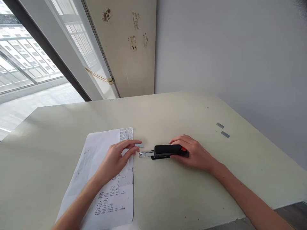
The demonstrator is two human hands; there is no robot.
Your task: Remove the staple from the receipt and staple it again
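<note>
A black stapler with a bit of red near its right end lies on its side of the table, its metal staple tray sticking out to the left. My right hand is closed around the stapler's right end. Between the thumb and fingers of my left hand is a small grey strip of staples, held just above and left of the tray and apart from it. Beneath my left hand and forearm lie printed paper sheets, partly covered by them.
Two more grey staple strips lie toward the right edge of the pale table. A grey wall borders the table at the right, and a door panel stands behind it. A window is at the far left.
</note>
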